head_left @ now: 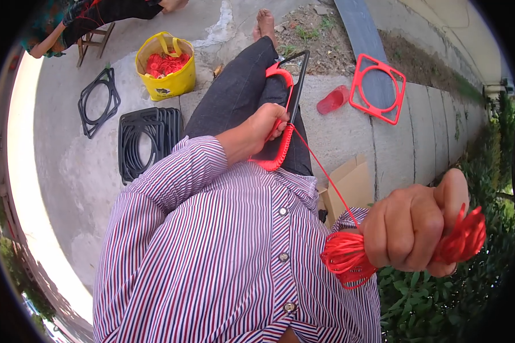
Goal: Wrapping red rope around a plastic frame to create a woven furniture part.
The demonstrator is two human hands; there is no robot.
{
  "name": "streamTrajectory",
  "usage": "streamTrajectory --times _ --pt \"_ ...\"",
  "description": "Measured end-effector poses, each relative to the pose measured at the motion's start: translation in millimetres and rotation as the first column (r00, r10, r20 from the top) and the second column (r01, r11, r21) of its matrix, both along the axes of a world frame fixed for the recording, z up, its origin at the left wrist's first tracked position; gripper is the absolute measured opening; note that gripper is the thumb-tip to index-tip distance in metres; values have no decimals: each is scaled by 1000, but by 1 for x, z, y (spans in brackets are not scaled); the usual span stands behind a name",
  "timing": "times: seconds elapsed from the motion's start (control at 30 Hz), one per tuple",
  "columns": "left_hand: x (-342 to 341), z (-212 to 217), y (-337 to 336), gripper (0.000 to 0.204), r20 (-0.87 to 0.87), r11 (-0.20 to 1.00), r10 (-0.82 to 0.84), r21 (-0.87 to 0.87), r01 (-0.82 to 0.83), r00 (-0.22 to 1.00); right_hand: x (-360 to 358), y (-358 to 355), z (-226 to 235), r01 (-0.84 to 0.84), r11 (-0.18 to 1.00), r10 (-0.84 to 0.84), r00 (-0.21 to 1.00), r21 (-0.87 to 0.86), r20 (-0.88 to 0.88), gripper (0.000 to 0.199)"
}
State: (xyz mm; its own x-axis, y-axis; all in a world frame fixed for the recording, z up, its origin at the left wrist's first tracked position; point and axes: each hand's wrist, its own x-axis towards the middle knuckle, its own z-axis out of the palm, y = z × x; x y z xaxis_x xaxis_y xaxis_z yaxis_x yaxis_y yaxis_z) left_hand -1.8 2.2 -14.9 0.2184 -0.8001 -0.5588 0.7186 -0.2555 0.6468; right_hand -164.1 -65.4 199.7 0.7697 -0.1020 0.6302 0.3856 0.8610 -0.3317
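Both hands are closed: a red cord bundle (349, 257) is gripped by the right hand (415, 228), the half-wrapped black frame (283, 108) by the left hand (266, 127).

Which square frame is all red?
The red square plastic frame lying alone on the concrete at the right; the stacked frames and the single frame at the left are black.

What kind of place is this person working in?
Most likely an outdoor concrete yard or pavement used as an informal craft spot. The concrete ground lies in sunlight, green shrubs border it, and a stack of black frames sits beside a yellow bag of red cord.
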Motion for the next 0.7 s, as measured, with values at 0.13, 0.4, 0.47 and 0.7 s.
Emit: streamTrajectory --times 0.13,0.4,0.47,0.7 --pt "-1 -14 3 17 28 1000 14 11 -14 1000 -13 -12 31 121 992 -122 992 41 32 34" --pt "-6 67 22 31 957 981 104 -143 131 269 -12 -45 -1 461 801 -464 881 -382 90 16" --pt "16 45 26 13 922 987 160 -148 -61 353 -2 -60 -48 326 697 -432 902 -639 -11 17" --pt "20 13 36 31 754 929 -338 361 75 564 33 -49 -178 -251 -179 -763 645 -951 -26 21"
